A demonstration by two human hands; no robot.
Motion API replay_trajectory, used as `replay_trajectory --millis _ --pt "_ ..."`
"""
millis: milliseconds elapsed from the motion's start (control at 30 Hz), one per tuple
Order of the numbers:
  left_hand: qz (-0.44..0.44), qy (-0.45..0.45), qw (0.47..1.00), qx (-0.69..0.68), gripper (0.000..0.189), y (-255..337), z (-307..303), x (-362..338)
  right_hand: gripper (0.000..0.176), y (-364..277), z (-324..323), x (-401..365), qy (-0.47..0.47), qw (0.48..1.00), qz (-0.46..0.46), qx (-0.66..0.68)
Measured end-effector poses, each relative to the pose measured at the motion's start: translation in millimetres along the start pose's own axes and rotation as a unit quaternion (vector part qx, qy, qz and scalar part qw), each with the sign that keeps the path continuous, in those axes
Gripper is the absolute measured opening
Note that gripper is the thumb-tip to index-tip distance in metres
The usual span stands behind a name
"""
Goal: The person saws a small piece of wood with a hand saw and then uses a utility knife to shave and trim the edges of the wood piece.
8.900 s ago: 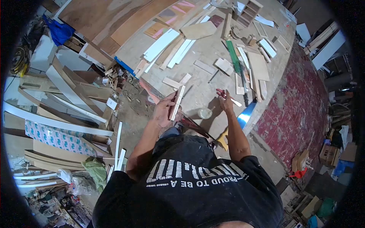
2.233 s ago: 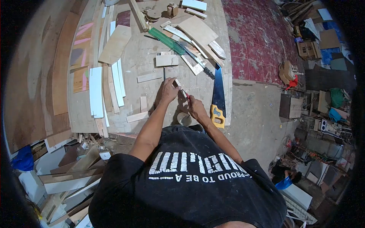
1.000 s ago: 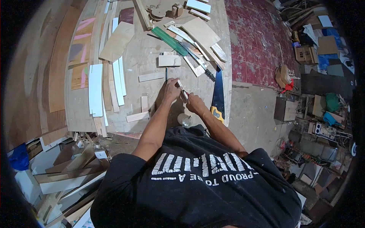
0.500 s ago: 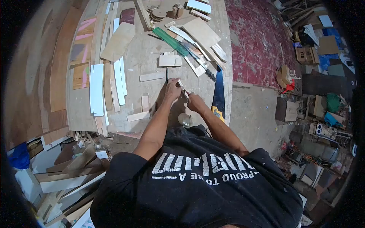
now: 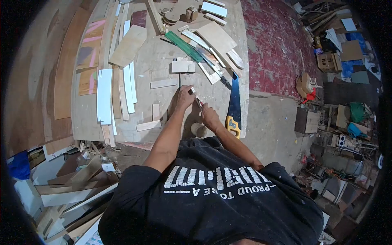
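Note:
My left hand (image 5: 185, 99), fingers closed, grips a small pale wood piece (image 5: 192, 91) over the table. Close in front of it, my right hand (image 5: 210, 117) is wrapped round a slim tool with a reddish handle (image 5: 201, 104); its pale tip points at the wood piece, and its kind cannot be made out. Beside the right wrist stands a round, pale container (image 5: 199, 130), near my shirt. A thin dark strip (image 5: 179, 79) runs from my left hand toward a small wood block (image 5: 183, 66). One flat stick (image 5: 163, 83) lies left of that strip.
A handsaw with a yellow handle (image 5: 232, 126) lies along the table's right edge. Behind are a green strip (image 5: 183, 46) and stacked boards (image 5: 216, 36). White boards (image 5: 104, 96) line the left side. Wood scraps (image 5: 77, 183) fill the floor at lower left.
My right hand and the tool have drawn back slightly from the wood piece. The left hand stays in place, with the wood piece turned a little. More of the saw handle shows.

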State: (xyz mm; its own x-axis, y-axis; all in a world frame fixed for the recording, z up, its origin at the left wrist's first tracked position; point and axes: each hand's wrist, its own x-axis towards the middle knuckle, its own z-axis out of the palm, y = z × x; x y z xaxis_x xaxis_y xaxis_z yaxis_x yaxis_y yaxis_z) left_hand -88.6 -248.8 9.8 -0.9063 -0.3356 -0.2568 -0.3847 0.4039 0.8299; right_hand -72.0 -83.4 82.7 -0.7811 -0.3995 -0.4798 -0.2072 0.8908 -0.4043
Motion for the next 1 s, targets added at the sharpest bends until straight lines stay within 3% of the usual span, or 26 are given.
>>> replay_trajectory --millis 200,367,433,567,633,800,933,1000 --pt "-0.007 -0.01 1.0 -0.027 0.048 4.2 -1.6 -0.1 0.022 2.6 -0.5 7.2 -0.018 1.0 -0.013 0.012" --pt "0.008 0.015 1.0 -0.02 0.045 0.0 4.6 -2.1 0.024 -16.1 -15.6 1.0 -0.045 0.998 0.03 0.02" --pt "0.008 0.021 1.0 -0.017 0.044 -4.5 8.3 -4.0 0.032 -13.8 -12.5 4.4 -0.078 0.995 0.062 0.017" --pt "0.007 0.015 1.0 -0.022 0.043 -9.3 9.2 -1.0 0.027 -8.6 -12.3 6.0 -0.061 0.997 0.022 0.028" --pt "0.007 0.007 1.0 -0.026 0.043 -2.1 6.0 1.0 0.033 -8.2 -22.2 16.3 -0.12 0.992 0.03 -0.013" --pt "-0.021 -0.014 0.999 -0.043 0.045 5.2 1.1 -3.9 0.03 -27.1 -40.9 21.7 -0.143 0.985 0.065 -0.066" --pt "0.028 0.038 0.999 -0.008 0.044 4.0 5.1 -3.8 0.024 0.5 -5.8 -1.8 -0.027 0.999 0.005 0.027" --pt "0.01 -0.002 0.999 -0.037 0.044 0.9 2.1 -3.4 0.023 11.0 3.4 1.1 -0.014 0.999 -0.035 0.039"
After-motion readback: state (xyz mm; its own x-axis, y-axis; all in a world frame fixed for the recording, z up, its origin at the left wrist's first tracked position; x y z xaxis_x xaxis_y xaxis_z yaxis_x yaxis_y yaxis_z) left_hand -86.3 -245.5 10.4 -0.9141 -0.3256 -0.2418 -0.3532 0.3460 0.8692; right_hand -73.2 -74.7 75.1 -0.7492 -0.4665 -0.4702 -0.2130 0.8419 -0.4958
